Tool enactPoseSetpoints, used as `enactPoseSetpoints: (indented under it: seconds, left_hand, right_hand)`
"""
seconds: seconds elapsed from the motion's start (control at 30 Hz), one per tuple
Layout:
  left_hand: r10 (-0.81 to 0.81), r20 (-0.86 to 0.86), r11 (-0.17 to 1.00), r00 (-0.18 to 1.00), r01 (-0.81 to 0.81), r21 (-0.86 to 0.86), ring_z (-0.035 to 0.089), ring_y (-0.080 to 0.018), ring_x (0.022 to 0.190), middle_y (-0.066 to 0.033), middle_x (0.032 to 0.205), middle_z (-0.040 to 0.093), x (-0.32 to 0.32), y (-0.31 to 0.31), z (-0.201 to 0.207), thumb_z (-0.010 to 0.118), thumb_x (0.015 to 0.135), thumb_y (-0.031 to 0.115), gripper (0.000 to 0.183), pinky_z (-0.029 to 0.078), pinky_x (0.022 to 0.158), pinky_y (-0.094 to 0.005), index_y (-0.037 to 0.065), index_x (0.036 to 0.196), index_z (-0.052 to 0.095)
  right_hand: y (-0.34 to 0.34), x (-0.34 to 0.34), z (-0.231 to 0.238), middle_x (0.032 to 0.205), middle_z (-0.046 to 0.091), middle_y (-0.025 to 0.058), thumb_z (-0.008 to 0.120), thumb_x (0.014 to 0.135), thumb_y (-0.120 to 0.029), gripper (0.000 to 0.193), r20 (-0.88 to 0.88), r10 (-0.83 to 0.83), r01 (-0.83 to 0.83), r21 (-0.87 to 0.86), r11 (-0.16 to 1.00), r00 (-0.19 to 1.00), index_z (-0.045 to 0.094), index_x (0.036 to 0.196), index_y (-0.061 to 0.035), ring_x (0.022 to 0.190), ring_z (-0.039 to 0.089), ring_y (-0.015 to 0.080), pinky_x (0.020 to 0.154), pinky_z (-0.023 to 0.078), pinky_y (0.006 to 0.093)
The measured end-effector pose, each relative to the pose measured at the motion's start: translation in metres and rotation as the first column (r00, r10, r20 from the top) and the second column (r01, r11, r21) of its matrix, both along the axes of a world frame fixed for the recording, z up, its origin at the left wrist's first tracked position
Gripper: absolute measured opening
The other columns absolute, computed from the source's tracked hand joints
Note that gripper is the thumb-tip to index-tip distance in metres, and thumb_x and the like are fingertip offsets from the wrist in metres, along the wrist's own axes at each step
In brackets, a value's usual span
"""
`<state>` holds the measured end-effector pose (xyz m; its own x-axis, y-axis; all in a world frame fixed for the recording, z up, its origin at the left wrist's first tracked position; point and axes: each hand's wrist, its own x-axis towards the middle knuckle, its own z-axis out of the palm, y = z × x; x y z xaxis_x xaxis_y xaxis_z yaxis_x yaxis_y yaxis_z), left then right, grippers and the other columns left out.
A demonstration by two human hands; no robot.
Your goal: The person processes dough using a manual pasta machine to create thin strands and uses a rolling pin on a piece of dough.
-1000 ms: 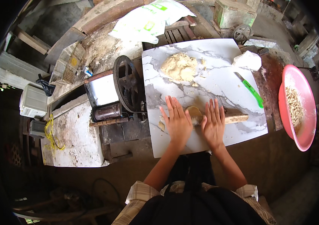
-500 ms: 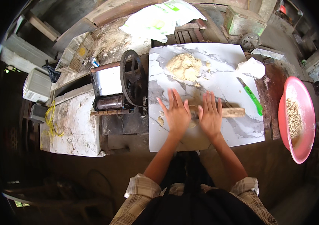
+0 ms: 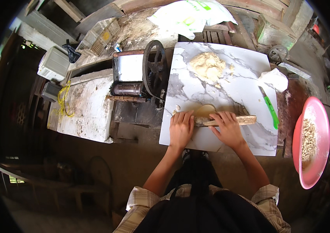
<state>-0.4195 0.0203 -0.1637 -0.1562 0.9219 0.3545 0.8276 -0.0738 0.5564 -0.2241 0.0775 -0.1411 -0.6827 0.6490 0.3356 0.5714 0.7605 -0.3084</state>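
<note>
Currently, a worn brown wooden rolling pin [image 3: 247, 120] is clasped by the left hand [image 3: 181, 130] and right hand [image 3: 229, 128], set apart along it. Just beyond, between them, a flat round beige dough sheet [image 3: 206, 109] is seen; farther ahead, a lumpy pale-yellow dough mound [image 3: 208, 66].

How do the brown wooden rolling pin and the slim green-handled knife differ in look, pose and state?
The brown, rounded wooden rolling pin is thick; the slim green-handled knife is narrow, with a bright handle.
The rolling pin lies side to side; the knife slants, blade pointing away from the person.
The rolling pin is being handled; the knife lies untouched.
Both are on the white, grey-veined board.
</note>
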Motion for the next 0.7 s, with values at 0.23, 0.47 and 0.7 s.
enactPoseSetpoints:
  seconds: [0.23, 0.47, 0.7]
  left_hand:
    - [0.352, -0.158, 0.935, 0.923, -0.34, 0.099, 0.015, -0.0358, 0.142, -0.0213, 0.143, 0.034, 0.003, 0.066, 0.0, 0.047, 0.092, 0.021, 0.055, 0.01, 0.112, -0.0544, -0.01, 0.136, 0.033]
    - [0.38, -0.292, 0.918, 0.878, -0.396, 0.002, 0.006, -0.0377, 0.143, -0.0285, 0.15, 0.018, -0.011, 0.105, -0.01, 0.04, 0.094, 0.026, 0.063, 0.004, 0.112, -0.0568, -0.016, 0.138, 0.024]
    - [0.256, -0.37, 0.942, 0.893, -0.317, -0.114, 0.009, -0.0369, 0.143, -0.0268, 0.149, 0.024, 0.009, 0.033, -0.004, 0.043, 0.092, 0.024, 0.062, 0.002, 0.111, -0.0602, -0.014, 0.138, 0.027]
  right_hand:
    - [0.035, -0.041, -0.026, 0.128, 0.05, 0.0105, 0.053, 0.092, -0.036, 0.043, -0.006, -0.464, 0.453, 0.222, 0.863, 0.886, 0.056, 0.119, -0.0032, 0.128, 0.039, 0.0273, 0.104, 0.027, 0.0511]
    - [0.074, -0.062, -0.012, 0.145, 0.036, 0.0151, 0.048, 0.093, -0.036, 0.05, 0.056, -0.512, 0.482, 0.26, 0.837, 0.857, 0.051, 0.124, 0.0036, 0.141, 0.021, 0.0294, 0.111, 0.015, 0.0561]
    - [0.006, -0.04, -0.03, 0.126, 0.048, 0.0186, 0.05, 0.088, -0.02, 0.028, 0.038, -0.472, 0.463, 0.14, 0.875, 0.881, 0.054, 0.107, 0.0008, 0.132, 0.034, 0.035, 0.109, 0.023, 0.0513]
